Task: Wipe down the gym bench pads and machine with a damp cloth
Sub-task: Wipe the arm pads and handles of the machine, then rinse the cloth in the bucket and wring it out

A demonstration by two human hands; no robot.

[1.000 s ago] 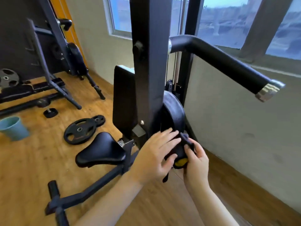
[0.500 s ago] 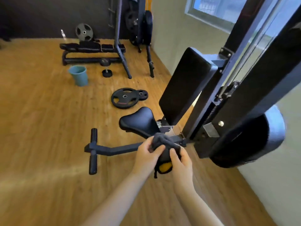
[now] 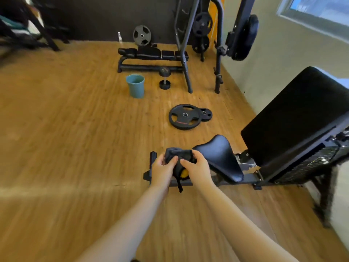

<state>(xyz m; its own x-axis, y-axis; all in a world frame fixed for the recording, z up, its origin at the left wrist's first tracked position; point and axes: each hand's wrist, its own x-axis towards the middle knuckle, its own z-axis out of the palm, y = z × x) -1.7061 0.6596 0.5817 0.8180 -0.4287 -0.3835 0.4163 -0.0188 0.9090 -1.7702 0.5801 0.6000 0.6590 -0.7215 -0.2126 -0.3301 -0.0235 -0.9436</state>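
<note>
A dark grey cloth with a yellow patch underneath is bunched between both hands above the floor. My left hand grips its left side and my right hand grips its right side. Just right of them is the machine's black seat pad, with the large black back pad tilted up beyond it. A black round roller pad hangs at the top right. A flat black bench lies by the far wall.
A blue bucket stands on the wooden floor. Two black weight plates lie flat in front of the seat. A dumbbell, a rack with plates and the machine's base bar are nearby.
My view has swung left and down, away from the roller pad and towards the open floor. Both hands came off the roller pad with the cloth and now hold it bunched beside the seat.
</note>
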